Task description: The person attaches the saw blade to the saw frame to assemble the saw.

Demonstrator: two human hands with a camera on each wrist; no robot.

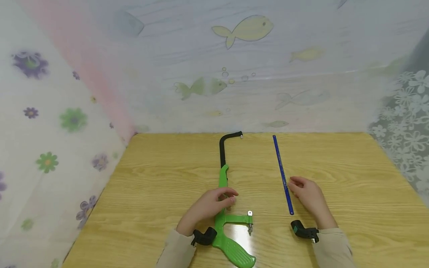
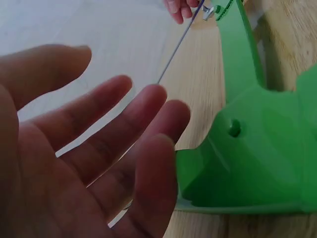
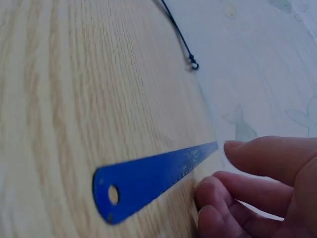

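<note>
A green hacksaw frame (image 1: 220, 223) with a black bent front bar (image 1: 222, 149) lies on the table, its ribbed grip toward me. My left hand (image 1: 214, 203) is over the middle of the frame, fingers loosely bent and apart. In the left wrist view, nothing lies between the fingers of that left hand (image 2: 114, 134), and the green frame (image 2: 262, 134) is beside them. A blue hacksaw blade (image 1: 282, 171) lies lengthwise to the right of the frame. Just right of the blade is my right hand (image 1: 307, 195), fingers relaxed. Whether its fingertips touch the blade (image 3: 143, 183) I cannot tell.
Light wood-grain table (image 1: 161, 178) extends under everything. A fish-patterned curtain (image 1: 251, 74) hangs along its far edge, and a flowered sheet (image 1: 50, 149) along the left. A wing nut (image 1: 250, 229) sits on the hacksaw's short green arm. Black cameras (image 1: 303, 229) are worn on both wrists.
</note>
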